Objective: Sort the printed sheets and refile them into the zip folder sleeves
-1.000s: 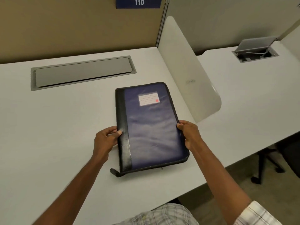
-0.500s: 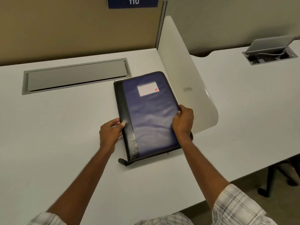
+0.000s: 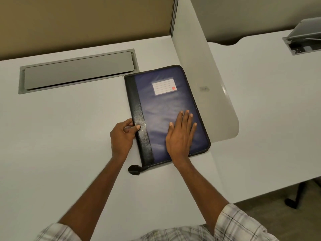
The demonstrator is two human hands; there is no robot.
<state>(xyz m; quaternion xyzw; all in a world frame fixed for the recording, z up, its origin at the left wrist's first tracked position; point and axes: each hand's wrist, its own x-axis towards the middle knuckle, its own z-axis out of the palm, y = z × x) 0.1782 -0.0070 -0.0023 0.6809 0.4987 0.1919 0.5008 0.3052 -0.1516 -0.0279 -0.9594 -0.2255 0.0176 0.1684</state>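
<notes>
A grey cable hatch (image 3: 78, 71) is set into the white desk (image 3: 52, 145) at the far left, its lid closed and flush. Just right of it, a zip folder (image 3: 165, 105) is laid flat on the desk, closed, with its far corner near the hatch's right end. The folder's spine side is a black strip on the left; the rest of the cover is dark blue. A white lined label (image 3: 164, 86) with a small red mark is seen on the upper part of the cover. A black zip tab (image 3: 134, 169) is seen sticking out at the folder's near left corner, resting on the desk.

The folder's black left edge is pinched by the left hand (image 3: 122, 136), the thumb on top of the cover and the fingers curled at the edge. Further right, the right hand (image 3: 180, 136) is laid flat on the blue cover, palm down, fingers spread and straight, gripping nothing. Plaid sleeves are seen at the bottom of the frame.

To the right of the folder, a white divider panel (image 3: 208, 75) stands upright, the folder's right edge lying close alongside it. Beyond the panel, a second desk (image 3: 269, 110) is seen, with an open hatch (image 3: 304, 40) at its far right.
</notes>
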